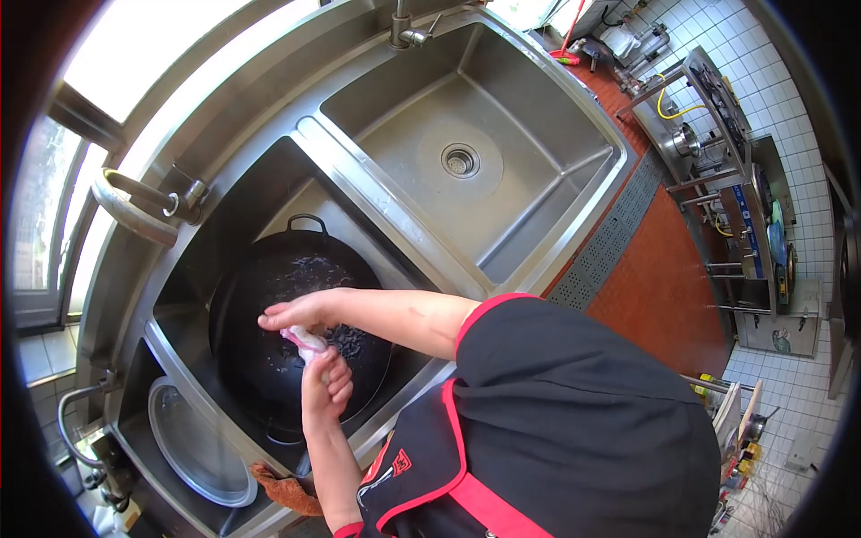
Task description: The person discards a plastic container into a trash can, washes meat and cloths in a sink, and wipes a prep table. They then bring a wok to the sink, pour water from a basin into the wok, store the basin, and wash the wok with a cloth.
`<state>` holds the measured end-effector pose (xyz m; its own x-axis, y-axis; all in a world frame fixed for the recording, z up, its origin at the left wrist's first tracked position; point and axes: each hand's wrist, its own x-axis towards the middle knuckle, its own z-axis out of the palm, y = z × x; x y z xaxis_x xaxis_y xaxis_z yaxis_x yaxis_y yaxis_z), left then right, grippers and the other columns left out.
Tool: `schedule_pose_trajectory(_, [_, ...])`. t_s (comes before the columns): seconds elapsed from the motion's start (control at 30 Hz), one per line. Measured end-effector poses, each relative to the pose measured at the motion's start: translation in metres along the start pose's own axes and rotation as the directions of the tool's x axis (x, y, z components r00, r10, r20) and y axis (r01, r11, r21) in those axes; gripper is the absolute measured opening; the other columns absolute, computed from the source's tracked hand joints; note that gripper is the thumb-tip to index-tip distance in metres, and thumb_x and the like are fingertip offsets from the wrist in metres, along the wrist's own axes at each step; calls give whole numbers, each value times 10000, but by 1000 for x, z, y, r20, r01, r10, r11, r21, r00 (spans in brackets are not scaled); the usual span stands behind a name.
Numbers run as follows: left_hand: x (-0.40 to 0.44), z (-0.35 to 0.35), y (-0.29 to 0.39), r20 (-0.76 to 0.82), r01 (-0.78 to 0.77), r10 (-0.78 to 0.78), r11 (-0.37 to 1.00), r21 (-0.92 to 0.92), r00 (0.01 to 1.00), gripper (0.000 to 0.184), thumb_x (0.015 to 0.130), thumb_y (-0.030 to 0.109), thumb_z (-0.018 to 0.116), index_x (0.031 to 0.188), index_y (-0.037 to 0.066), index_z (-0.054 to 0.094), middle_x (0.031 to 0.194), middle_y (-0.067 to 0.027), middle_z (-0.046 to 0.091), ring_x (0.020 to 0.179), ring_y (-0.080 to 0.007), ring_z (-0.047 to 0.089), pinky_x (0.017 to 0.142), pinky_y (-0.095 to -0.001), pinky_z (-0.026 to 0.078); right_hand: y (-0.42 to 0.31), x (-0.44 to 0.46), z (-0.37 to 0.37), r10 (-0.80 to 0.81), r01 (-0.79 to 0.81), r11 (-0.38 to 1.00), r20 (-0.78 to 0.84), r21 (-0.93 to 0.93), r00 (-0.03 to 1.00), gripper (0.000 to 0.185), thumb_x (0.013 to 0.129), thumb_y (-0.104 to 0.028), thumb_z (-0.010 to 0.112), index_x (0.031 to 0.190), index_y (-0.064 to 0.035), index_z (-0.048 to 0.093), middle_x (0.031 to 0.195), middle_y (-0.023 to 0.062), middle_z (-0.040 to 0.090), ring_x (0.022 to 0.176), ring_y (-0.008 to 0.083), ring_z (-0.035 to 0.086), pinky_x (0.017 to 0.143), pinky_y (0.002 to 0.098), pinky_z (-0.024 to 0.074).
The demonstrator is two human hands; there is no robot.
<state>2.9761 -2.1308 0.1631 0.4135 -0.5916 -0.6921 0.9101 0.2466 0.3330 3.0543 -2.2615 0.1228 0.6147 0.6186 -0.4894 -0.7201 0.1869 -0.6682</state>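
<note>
A large black wok rests in the left sink basin, with water and dark bits on its bottom. Over it, a white and pink cloth is bunched between both hands. My left hand, at the lower end, has its fingers curled tightly round the cloth. My right hand holds the upper end; its thumb side shows stretched out, while most of its fingers are hidden beneath.
A second steel basin with a drain lies to the upper right. Faucets stand along the back edge. A clear round lid or bowl and a brown cloth are at the lower left. Steel racks stand at the right.
</note>
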Motion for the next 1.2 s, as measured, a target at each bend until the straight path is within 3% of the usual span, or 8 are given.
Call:
schedule_pose_trajectory(0.2, [-26,56,3,573,99,416,743,-661,706,160,853,111,536,853,55,386,571,-19,413,384,-74,394,316,-201,411,-21,-33,31,-571,-85,604,505,792,648,813,719,-666,556,1371,-212,381,1296,196,482,1141,464,478,882,572,445])
schedule_pose_trajectory(0.37, [-41,61,14,431,-52,598,622,-781,676,150,883,122,574,873,34,453,633,-50,470,415,-89,431,369,-205,482,-71,-66,75,-470,369,855,240,366,850,384,807,-117,634,1158,1,532,841,103,609,712,197,626,636,323,539])
schedule_pose_trajectory(0.5, [-42,50,12,647,-41,453,836,-547,613,216,873,185,618,919,30,475,572,-22,441,338,-81,354,292,-202,397,-89,-67,93,-454,475,879,244,-35,857,187,840,-129,595,959,7,646,624,53,581,520,119,571,489,242,482])
schedule_pose_trajectory(0.63, [-50,23,19,58,-212,210,977,23,976,136,853,179,609,885,78,523,509,19,359,323,-63,285,262,-184,262,-72,-43,93,-473,511,732,204,-451,857,182,857,-144,582,972,-28,663,723,93,658,596,149,615,571,282,511])
schedule_pose_trajectory(0.83, [3,-1,-7,-397,-236,397,887,396,827,120,829,164,578,746,86,540,513,17,416,323,-86,352,289,-223,264,-8,3,71,-647,418,645,-166,-639,745,176,844,-108,525,939,-33,653,915,150,673,901,303,641,791,359,509])
schedule_pose_trajectory(0.93, [32,-25,-25,-470,-117,493,771,627,733,173,837,187,556,716,63,551,520,-1,463,359,-119,420,311,-257,274,24,21,52,-577,273,752,-399,-599,712,183,836,-121,484,892,-35,636,891,171,659,895,340,624,789,401,495])
schedule_pose_trajectory(1.07, [71,-85,-45,-152,10,765,187,982,625,313,797,295,610,852,-12,634,729,-167,659,687,-260,656,581,-405,482,59,46,30,-525,175,818,-588,-547,615,181,834,-130,469,859,-39,623,860,211,641,874,380,609,772,442,483])
schedule_pose_trajectory(1.2, [49,-32,-32,-178,158,736,98,983,654,356,795,321,586,888,-18,639,893,-245,644,861,-395,627,705,-471,476,65,46,23,-390,-3,884,-739,-468,550,173,831,-134,477,841,-36,620,852,200,647,864,362,622,756,426,487])
